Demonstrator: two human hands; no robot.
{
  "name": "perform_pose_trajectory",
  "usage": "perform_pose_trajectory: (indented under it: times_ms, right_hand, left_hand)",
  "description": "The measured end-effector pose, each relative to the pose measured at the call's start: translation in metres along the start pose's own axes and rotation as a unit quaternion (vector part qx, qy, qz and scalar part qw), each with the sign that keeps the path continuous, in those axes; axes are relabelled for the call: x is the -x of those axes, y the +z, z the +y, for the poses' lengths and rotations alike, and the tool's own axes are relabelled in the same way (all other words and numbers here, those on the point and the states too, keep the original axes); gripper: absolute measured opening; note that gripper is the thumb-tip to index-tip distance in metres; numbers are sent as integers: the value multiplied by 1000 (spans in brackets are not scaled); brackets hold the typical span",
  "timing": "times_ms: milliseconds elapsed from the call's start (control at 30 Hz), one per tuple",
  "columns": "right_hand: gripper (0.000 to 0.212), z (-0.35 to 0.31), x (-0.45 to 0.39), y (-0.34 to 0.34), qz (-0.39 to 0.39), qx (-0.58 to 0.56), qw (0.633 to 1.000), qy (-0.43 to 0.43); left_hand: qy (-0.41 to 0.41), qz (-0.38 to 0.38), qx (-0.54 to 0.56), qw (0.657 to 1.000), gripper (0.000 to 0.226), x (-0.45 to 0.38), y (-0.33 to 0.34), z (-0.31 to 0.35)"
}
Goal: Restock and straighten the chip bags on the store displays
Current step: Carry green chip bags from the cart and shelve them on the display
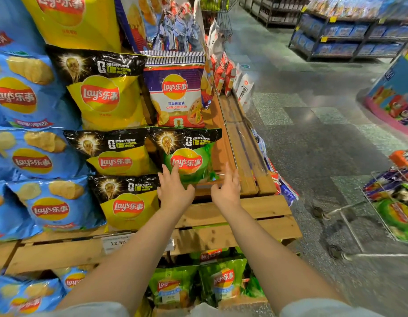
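A green Lay's bag with a black top (191, 156) stands on the wooden display shelf (248, 209), at the right end of a row. My left hand (173, 188) has straight fingers touching the bag's lower left front. My right hand (227, 191) hovers open just right of the bag's lower right corner; whether it touches is unclear. Yellow Lay's bags with black tops (120, 154) stand to the left, and a white and purple garlic butter bag (178, 94) stands behind.
Blue Lay's bags (31, 156) fill the left side. Green bags (221, 282) sit on the lower shelf under a price tag (117, 243). A wire cart with snack bags (395, 207) stands on the tiled aisle at right. Dark shelving (349, 37) lines the far aisle.
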State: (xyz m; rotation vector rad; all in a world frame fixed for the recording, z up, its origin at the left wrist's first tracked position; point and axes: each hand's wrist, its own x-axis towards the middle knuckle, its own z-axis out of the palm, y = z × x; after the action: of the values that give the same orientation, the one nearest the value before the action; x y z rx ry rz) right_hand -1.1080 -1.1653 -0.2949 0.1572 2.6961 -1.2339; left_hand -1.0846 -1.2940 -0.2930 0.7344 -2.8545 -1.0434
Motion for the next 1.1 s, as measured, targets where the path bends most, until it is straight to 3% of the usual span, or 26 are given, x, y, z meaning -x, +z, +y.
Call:
perform_pose_trajectory:
  times_ms: [267,533,1100]
  right_hand:
    - [71,33,43,0,35,-12,998,57]
    - [70,66,83,-31,53,-5,993,108]
    - [69,227,189,-192,88,-27,983,160]
  left_hand:
    - [83,-104,-45,990,79,43,33,-5]
    - [163,-148,-110,969,77,87,58,24]
    - [230,-186,-209,932,72,270,181,140]
